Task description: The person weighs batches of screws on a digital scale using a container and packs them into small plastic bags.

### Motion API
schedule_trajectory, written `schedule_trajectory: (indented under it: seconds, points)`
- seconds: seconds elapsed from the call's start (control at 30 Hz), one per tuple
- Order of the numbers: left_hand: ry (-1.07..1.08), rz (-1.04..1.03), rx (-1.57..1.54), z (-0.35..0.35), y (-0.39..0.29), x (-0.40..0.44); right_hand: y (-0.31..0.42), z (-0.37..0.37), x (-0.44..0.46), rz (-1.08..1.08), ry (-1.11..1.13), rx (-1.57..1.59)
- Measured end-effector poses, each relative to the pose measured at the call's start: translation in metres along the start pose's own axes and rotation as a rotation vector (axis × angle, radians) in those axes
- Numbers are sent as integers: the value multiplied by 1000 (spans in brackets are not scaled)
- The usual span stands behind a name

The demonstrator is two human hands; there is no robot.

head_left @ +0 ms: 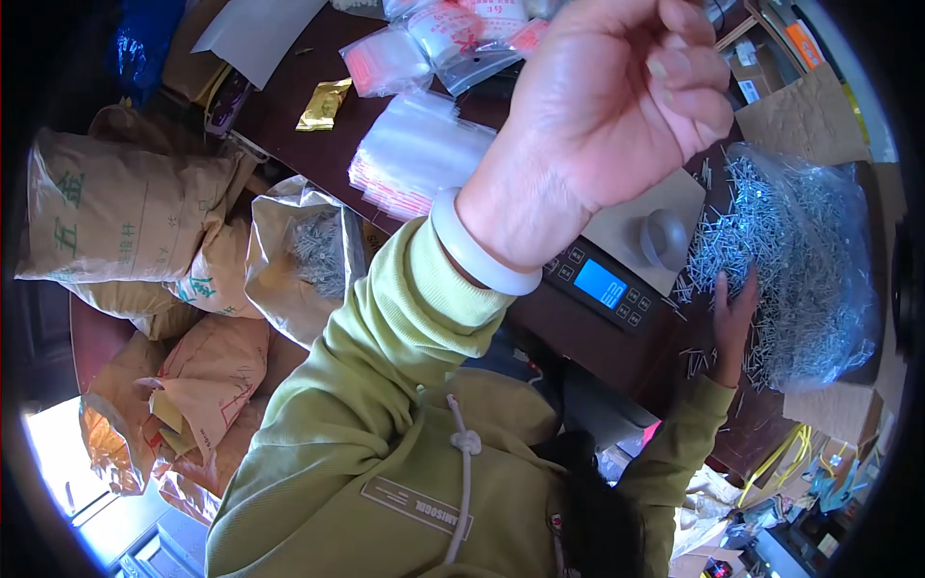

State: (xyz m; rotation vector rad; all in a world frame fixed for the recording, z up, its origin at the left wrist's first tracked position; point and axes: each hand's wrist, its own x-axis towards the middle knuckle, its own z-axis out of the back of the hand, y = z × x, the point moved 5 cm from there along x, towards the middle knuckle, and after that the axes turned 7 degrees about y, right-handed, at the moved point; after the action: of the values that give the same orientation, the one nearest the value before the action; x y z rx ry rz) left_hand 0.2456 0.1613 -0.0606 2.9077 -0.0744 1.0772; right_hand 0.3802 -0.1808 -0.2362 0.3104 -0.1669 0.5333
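Observation:
My left hand (617,111), with a pale bangle (482,252) at the wrist, is raised close to the camera, above the table. Its palm faces me and the fingers curl in. Their tips partly leave the top of the view, so anything pinched there is hidden. My right hand (735,323) touches the near edge of a pile of thin, shiny, nail-like metal pins (727,226), fingers apart. The pile spills from a clear plastic bag (819,279). Between the hands stands a digital scale (564,273) with a lit blue display. A small round translucent cup (665,239) sits on its plate.
A stack of clear zip bags (419,149) and filled bags (448,34) lie at the back, near a gold packet (324,104). To the left are a paper sack (265,255) open on more pins and a full sack (125,207). Cardboard (805,116) borders the right.

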Motion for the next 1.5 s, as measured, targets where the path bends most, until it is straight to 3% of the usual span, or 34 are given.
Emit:
schedule_trajectory:
  seconds: [0.3,0.43,0.7,0.8,0.9,1.0,1.07,1.13,1.23,1.33,1.37,1.5]
  points:
    - [258,-93,-78,5,-37,1,37,-4,-1,-79,-58,-115]
    - [250,-196,-250,2,-42,-5,25,-1,5,34,-51,-115]
    - [176,-332,-296,4,-47,-13,37,1,4,155,8,-24]
    - [142,-237,-184,9,-37,-14,32,4,3,112,15,120]
    - [-159,7,303,29,-8,-36,41,19,2,148,32,129]
    - [-513,443,1076,42,1,-79,38,24,7,140,92,167]
    - [-609,660,1267,40,-5,-106,31,23,9,141,137,159]
    - [-694,667,1460,43,-17,-135,28,24,11,145,194,128]
    - [-537,550,2247,25,-31,-158,33,26,12,140,199,131]
    - [-285,515,2846,19,-22,-176,37,26,12,151,189,128]
    - [-415,788,2795,29,-24,-188,34,25,10,163,187,127]
    - [-506,1063,2943,62,-18,-212,34,26,9,75,193,108]
